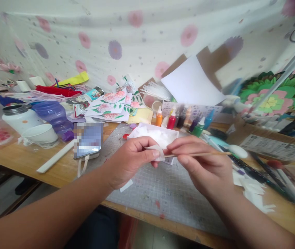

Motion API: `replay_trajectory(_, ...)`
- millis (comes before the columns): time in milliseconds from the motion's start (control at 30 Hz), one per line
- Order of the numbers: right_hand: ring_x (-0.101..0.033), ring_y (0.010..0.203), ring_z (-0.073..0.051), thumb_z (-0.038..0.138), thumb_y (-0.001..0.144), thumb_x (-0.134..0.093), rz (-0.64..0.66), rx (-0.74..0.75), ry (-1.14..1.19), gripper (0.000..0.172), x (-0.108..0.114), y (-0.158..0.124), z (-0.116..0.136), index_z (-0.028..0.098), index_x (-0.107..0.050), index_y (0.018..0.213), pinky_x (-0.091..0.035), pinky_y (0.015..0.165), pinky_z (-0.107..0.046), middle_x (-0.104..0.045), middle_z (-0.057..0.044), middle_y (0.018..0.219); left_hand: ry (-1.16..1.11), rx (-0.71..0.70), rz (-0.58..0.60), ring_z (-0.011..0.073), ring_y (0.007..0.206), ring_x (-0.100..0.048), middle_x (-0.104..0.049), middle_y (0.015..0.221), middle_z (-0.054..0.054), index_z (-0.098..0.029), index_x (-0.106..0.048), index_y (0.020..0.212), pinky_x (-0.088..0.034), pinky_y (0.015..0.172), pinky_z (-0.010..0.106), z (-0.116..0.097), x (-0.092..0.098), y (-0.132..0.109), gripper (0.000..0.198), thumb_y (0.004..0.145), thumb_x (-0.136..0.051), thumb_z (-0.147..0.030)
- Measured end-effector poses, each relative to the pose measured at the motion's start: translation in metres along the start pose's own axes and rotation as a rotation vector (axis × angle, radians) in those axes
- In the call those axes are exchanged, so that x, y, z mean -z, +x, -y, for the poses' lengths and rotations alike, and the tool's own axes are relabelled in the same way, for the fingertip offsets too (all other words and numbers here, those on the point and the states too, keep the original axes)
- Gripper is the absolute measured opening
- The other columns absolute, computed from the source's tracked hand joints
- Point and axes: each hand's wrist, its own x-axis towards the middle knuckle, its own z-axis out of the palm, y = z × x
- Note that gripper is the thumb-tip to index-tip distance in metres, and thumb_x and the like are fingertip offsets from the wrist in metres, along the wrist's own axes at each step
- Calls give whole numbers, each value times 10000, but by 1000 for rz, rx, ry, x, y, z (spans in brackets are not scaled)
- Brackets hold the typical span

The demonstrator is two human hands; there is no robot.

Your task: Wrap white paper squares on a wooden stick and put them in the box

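My left hand pinches a small piece of thin white paper between thumb and fingers. A thin wooden stick lies across the fingers of my right hand, which is closed on it. The stick's left end reaches the edge of the white piece. Just behind both hands rests a white paper tray or sheet with a pile of white pieces on it. Below them spreads a grey cutting mat, and a small white scrap lies on it near my left wrist.
Several small paint bottles stand behind the white pile. A phone with a cable, a white cup and a purple container are at left. To the right are a cardboard box, brushes and white paper strips.
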Motion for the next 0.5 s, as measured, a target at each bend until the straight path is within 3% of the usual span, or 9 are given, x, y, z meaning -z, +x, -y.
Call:
replay_trajectory(333, -698, 832, -200, 82, 810, -645, -23, -9, -28, 208, -2, -1, -4, 249, -744, 886, -559, 771, -370, -759, -22, 796, 140, -89, -94, 112, 660, -531, -576, 722, -26, -169, -590, 817, -406, 650, 253, 2, -2, 4, 133, 797, -670, -273)
replay_trajectory(400, -698, 837, -201, 80, 811, -644, -40, -9, -39, 208, -2, -1, -4, 250, -744, 881, -557, 781, -374, -759, -23, 797, 224, -131, -212, 123, 681, -527, -566, 739, -26, -183, -567, 840, -405, 654, 253, 1, -1, 5, 138, 791, -669, -262)
replay_trajectory(500, -699, 841, -199, 78, 810, -644, -75, -9, -83, 201, -2, -1, -5, 247, -743, 854, -554, 807, -378, -761, -20, 797, 445, -296, -491, 125, 663, -477, -516, 714, -34, -196, -536, 771, -376, 640, 250, -3, 1, 2, 130, 795, -653, -248)
